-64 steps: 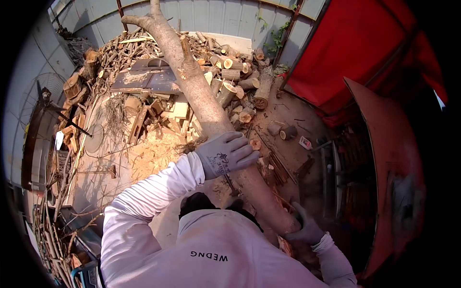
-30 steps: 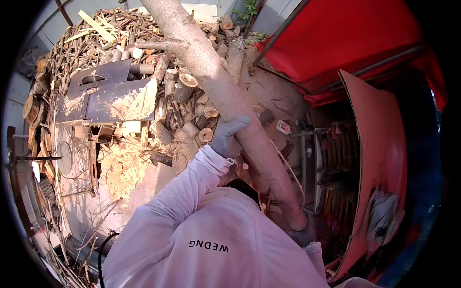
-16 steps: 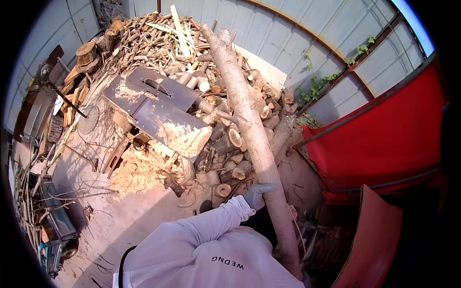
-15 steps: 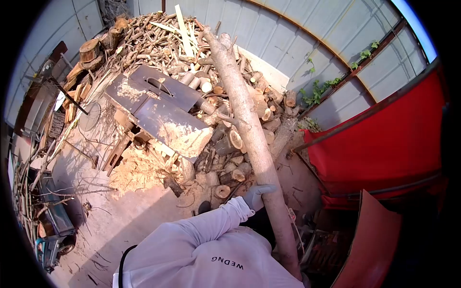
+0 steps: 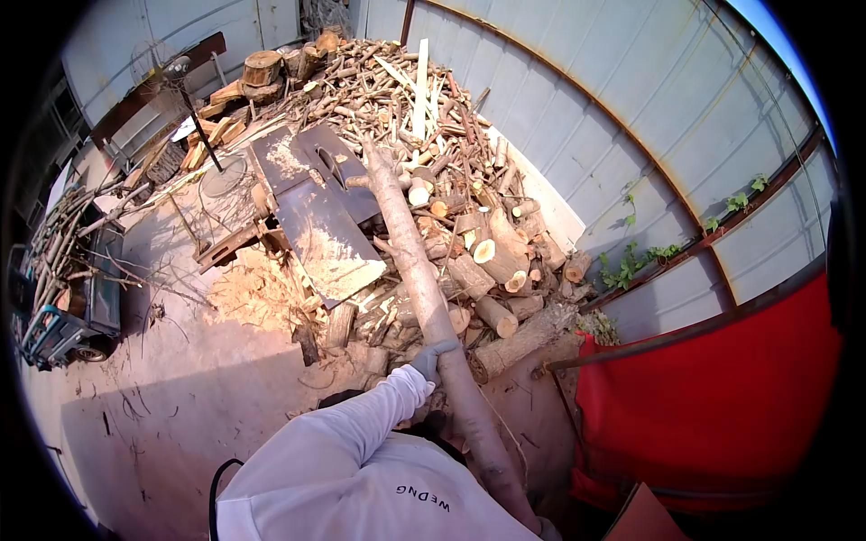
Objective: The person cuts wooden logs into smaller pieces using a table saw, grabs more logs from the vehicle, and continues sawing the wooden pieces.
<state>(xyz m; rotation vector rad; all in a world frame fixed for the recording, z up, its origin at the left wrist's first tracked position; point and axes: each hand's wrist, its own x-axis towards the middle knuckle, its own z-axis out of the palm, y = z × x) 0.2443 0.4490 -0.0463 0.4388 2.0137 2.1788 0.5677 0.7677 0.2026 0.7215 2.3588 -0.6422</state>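
Observation:
A long, thick log (image 5: 427,293) slants from the woodpile down to the lower right, in front of my body. My left hand (image 5: 433,359), in a grey glove, is wrapped round its left side near the middle. At the log's lower end my right hand (image 5: 548,529) shows only in small part at the bottom edge, with its fingers hidden. The log's far end lies over or just above a dark sawdust-covered metal table (image 5: 320,221); whether they touch is unclear.
Cut logs and branches (image 5: 492,261) are heaped behind the log, against a grey metal wall (image 5: 577,108). A cart (image 5: 95,302) loaded with branches is at left. Sawdust (image 5: 257,288) lies on the floor. Red cloth (image 5: 704,406) hangs at right, with a brown board (image 5: 645,518) below it.
The view has turned right. The log's far end has swung left and lower, from the pile to the metal table. My left hand keeps its hold; my right hand shows a little at the lower end.

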